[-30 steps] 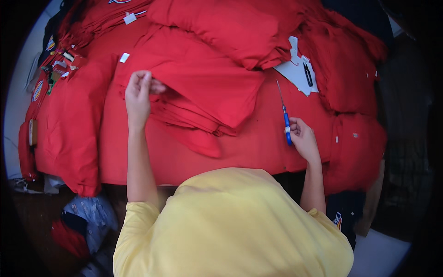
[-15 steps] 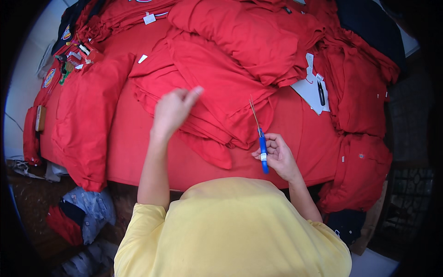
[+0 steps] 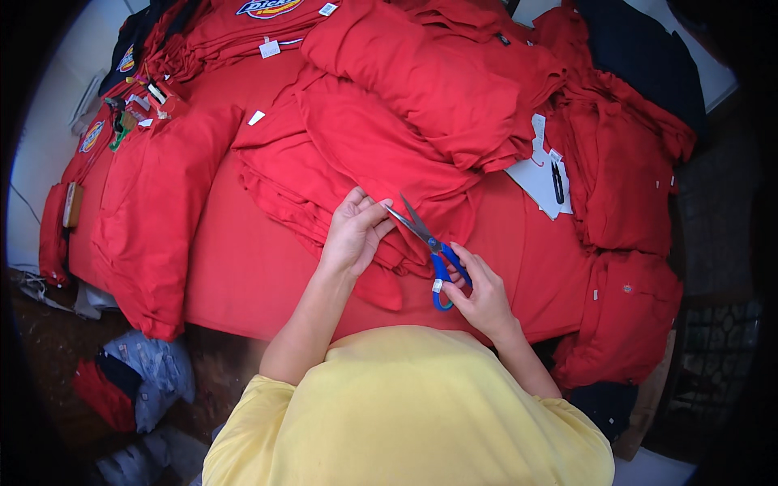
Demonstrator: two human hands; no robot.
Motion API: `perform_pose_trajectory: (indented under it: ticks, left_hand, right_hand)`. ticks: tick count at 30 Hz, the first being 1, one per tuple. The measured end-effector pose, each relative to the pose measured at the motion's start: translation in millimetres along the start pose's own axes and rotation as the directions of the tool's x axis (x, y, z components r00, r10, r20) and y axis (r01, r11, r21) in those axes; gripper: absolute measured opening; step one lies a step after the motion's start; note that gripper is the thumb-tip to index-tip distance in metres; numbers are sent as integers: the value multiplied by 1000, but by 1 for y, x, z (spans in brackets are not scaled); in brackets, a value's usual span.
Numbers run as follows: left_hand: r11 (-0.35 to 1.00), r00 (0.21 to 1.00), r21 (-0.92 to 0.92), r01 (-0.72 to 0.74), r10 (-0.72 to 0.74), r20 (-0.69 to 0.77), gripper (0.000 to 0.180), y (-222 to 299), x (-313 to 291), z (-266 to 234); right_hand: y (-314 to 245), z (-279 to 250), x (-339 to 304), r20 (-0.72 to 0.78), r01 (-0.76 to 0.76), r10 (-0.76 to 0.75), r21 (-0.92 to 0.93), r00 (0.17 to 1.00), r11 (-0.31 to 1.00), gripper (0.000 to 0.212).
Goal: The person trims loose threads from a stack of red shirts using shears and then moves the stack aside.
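My right hand (image 3: pixel 480 298) grips a pair of blue-handled scissors (image 3: pixel 435 245), its fingers in the handle loops. The blades are spread apart and point up and to the left. My left hand (image 3: pixel 355 233) is pinched at the fingertips close to the tip of the left blade. What sits in that pinch, if anything, is too small to make out. Beneath both hands lies a heap of loose red garments (image 3: pixel 356 146), rumpled and overlapping.
Folded red garments (image 3: pixel 620 170) are stacked at the right, beside black thread snips (image 3: pixel 557 182) on white paper (image 3: pixel 532 180). Another red garment (image 3: pixel 154 219) drapes over the left edge of the red-covered table (image 3: pixel 235 275). Small items (image 3: pixel 146 101) cluster at the far left.
My left hand has come down and right, toward the scissors, its fingers now pinched. The scissors have turned and their blades have spread. My right hand still holds them.
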State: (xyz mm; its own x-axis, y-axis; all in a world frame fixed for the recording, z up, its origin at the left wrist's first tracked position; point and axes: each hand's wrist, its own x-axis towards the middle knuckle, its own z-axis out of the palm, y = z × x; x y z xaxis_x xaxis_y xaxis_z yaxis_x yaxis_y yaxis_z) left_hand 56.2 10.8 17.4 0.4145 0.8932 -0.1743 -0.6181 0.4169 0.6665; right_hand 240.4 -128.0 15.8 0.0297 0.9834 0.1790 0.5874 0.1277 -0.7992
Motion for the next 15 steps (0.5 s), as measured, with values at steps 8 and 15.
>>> perform_pose_trajectory:
  ticks: [8,15]
  left_hand:
    - [992,996,100,78,-81,24,23,-7,-13,1]
    - [936,956,230,267,-287,60,22,-49,-38,7]
  right_hand:
    - [2,0,0,-35,-83,94,233,995,969,61]
    - [-10,14,23,-95,-122,277,732,956,671,74]
